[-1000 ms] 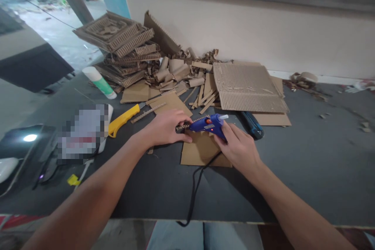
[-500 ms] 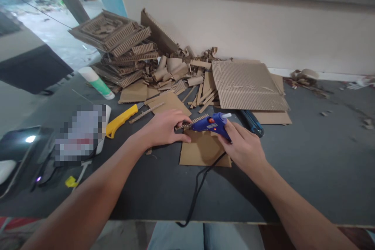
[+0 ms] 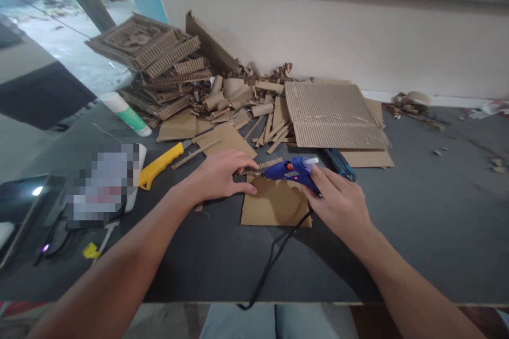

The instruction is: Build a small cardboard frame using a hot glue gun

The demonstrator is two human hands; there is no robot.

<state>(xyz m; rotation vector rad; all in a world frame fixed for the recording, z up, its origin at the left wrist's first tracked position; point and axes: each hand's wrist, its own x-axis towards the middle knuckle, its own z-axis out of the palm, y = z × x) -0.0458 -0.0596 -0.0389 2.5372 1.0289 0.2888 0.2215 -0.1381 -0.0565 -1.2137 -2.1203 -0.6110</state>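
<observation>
My right hand (image 3: 338,201) grips a blue hot glue gun (image 3: 290,170) whose nozzle points left. My left hand (image 3: 218,175) pinches one end of a narrow corrugated cardboard strip (image 3: 268,163) that runs under the gun's nozzle. Both hands hover over a flat brown cardboard piece (image 3: 274,204) lying on the dark table (image 3: 417,233). The gun's black cord (image 3: 274,259) trails toward me over the table's near edge.
A yellow utility knife (image 3: 161,164) lies left of my left hand. A blue-handled cutter (image 3: 338,164) lies right of the gun. Behind are a ribbed cardboard sheet (image 3: 334,116), a heap of strips and rolls (image 3: 234,98), stacked cardboard frames (image 3: 151,58) and a green-white glue tube (image 3: 125,112). A phone (image 3: 24,206) lies far left.
The glue gun and my right hand have slid slightly to the right along the strip. My left hand stays pinched on the strip's end.
</observation>
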